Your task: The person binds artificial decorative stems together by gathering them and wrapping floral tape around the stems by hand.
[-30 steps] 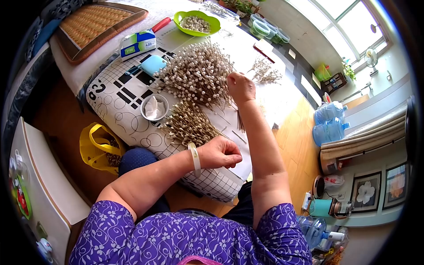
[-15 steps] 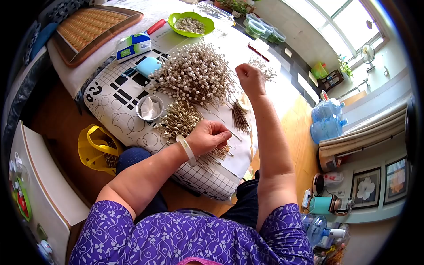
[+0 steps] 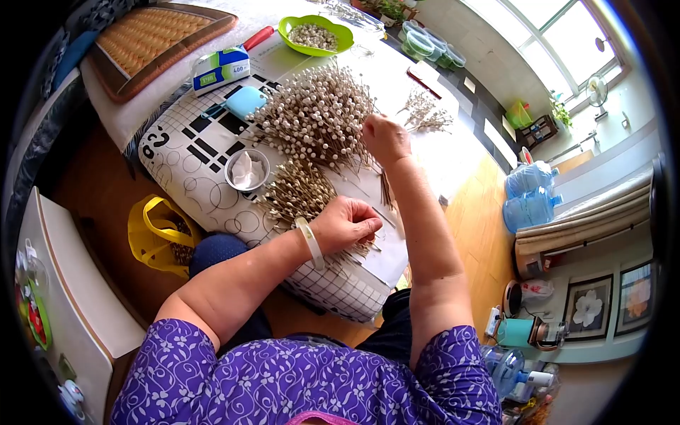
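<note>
On the table stands a big bunch of thin brown stems with round white tips [image 3: 312, 117]. My right hand [image 3: 387, 139] is closed at its right edge, fingertips turned away so I cannot see what they hold. My left hand [image 3: 348, 225], with a pale bangle [image 3: 310, 243] at the wrist, is pinched shut over a lower bundle of stems with small pale heads [image 3: 296, 188]; anything in the pinch is too small to make out. Brown stem ends [image 3: 386, 190] show below my right wrist. A small loose spray of stems [image 3: 427, 115] lies to the right of that hand.
Left of the bunches are a small bowl with white material [image 3: 247, 170], a blue case [image 3: 245, 103] and a tissue pack [image 3: 221, 69]. A green bowl of white beads [image 3: 314, 37] stands at the back. A yellow bag [image 3: 150, 237] is beside the table, near my knee.
My right hand has moved left, from the small loose spray to the edge of the big bunch. My left hand stays pinched over the lower bundle. The view has shifted slightly.
</note>
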### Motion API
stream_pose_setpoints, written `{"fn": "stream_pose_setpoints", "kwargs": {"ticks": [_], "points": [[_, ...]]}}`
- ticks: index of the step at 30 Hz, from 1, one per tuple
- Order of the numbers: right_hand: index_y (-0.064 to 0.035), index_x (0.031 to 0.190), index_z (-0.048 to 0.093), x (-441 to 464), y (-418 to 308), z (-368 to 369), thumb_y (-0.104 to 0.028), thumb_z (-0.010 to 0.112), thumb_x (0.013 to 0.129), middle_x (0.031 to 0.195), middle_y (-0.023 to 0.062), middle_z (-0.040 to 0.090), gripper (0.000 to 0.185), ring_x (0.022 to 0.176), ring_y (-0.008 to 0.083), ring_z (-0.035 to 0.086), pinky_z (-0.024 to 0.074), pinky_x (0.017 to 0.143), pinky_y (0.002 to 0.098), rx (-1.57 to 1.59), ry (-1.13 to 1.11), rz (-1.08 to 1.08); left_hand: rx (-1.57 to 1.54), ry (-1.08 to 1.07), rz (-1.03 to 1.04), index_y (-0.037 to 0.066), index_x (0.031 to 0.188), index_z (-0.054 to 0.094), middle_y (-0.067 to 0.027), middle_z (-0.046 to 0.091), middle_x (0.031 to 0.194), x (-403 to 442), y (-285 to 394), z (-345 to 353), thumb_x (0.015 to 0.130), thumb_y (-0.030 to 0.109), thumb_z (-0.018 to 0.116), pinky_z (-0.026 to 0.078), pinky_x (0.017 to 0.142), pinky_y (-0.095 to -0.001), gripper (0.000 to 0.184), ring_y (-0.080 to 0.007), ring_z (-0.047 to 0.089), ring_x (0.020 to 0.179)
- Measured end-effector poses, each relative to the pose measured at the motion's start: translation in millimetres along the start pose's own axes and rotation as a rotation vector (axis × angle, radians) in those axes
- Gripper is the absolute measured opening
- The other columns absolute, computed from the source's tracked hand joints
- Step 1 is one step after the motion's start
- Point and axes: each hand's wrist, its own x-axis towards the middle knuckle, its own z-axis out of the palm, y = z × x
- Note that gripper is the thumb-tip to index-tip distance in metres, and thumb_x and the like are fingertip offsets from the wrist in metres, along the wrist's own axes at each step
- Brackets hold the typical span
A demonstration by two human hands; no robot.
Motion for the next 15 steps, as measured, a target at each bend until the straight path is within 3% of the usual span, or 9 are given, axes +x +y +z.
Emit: {"fn": "stream_pose_setpoints", "kwargs": {"ticks": [6, 10, 15], "points": [[-0.0096, 0.077, 0.058, -3, 0, -1, -0.017, 0.046, 0.082, 0.079, 0.0089, 0.062, 0.015, 0.076, 0.0264, 0.061, 0.0479, 0.069, 0.0367, -0.056, -0.175, -0.111, -0.026, -0.014, -0.006, -0.001, 0.081, 0.06, -0.0024, 0.059, 0.067, 4, -8, 0, 0.083, 0.011, 0.059, 0.044, 0.054, -0.02, 0.013, -0.0063, 0.053, 0.059], [-0.0091, 0.076, 0.058, -3, 1, 19, -0.016, 0.046, 0.082, 0.085, 0.0094, 0.061, 0.015, 0.077, 0.027, 0.061, 0.0482, 0.067, 0.0384, -0.195, -0.102, -0.095, -0.003, -0.027, -0.002, -0.002, 0.082, 0.06, -0.0027, 0.06, 0.068, 2, -8, -2, 0.083, 0.011, 0.059, 0.044, 0.055, -0.02, 0.013, -0.0064, 0.053, 0.06], [-0.0097, 0.074, 0.06, 2, 2, -4, -0.019, 0.05, 0.081, 0.076, 0.0089, 0.062, 0.015, 0.072, 0.0251, 0.061, 0.0484, 0.068, 0.0364, 0.065, 0.044, -0.073, 0.033, 0.012, -0.016, -0.003, 0.082, 0.06, -0.0043, 0.06, 0.069, 3, -3, -4, 0.084, 0.01, 0.058, 0.046, 0.057, -0.0204, 0.013, -0.0074, 0.055, 0.06]]}}
